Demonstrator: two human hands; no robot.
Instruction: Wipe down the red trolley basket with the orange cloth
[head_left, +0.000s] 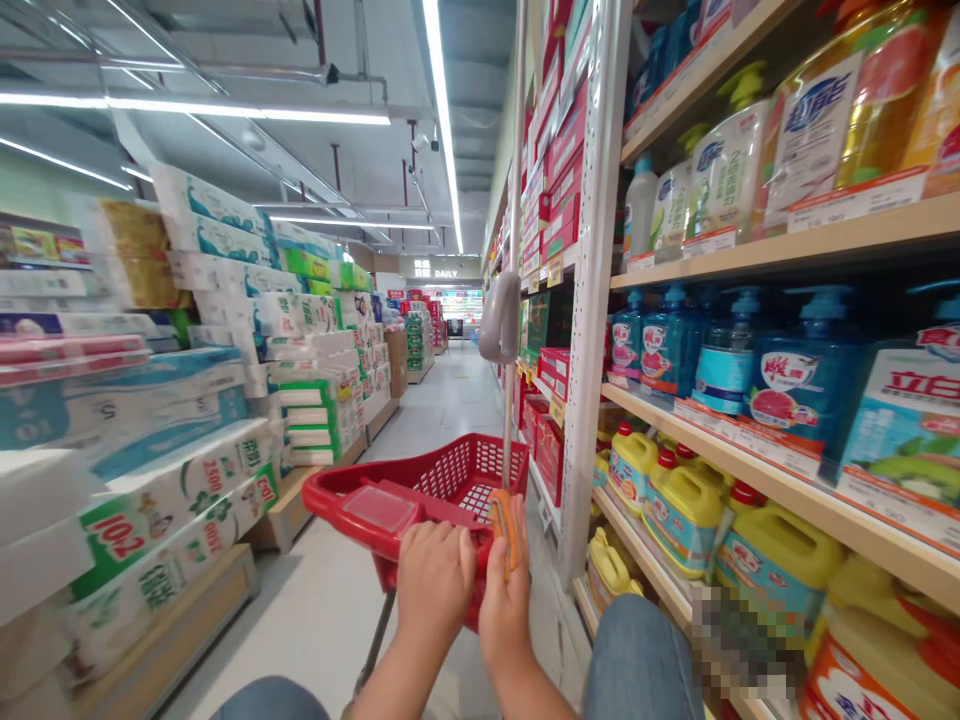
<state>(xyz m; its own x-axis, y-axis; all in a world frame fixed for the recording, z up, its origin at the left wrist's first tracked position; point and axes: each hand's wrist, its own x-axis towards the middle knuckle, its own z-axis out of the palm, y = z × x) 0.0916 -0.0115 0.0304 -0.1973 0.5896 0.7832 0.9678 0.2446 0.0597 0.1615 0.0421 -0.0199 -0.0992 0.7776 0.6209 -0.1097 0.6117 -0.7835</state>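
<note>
A red shopping basket cart [352, 497] with perforated sides stands in front of me in the aisle. My left hand [436, 575] is closed over its near edge, by the handle. Beside it, my right hand [514, 585] points upward with a narrow orange thing [505, 535] between thumb and fingers; its kind I cannot make out. A thin pale pole [508, 425] rises upright behind that hand, and a grey rounded plastic piece [500, 318] sits partway up it. The pole's lower end is hidden by my hand and the cart.
On the right, a shelf [750, 450] holds blue pump bottles [791, 360] and yellow jugs [780, 555], close to my knee [641, 660]. A white shelf upright [592, 250] stands near the pole. Paper packs [180, 490] are piled on the left. The aisle floor [442, 400] runs ahead.
</note>
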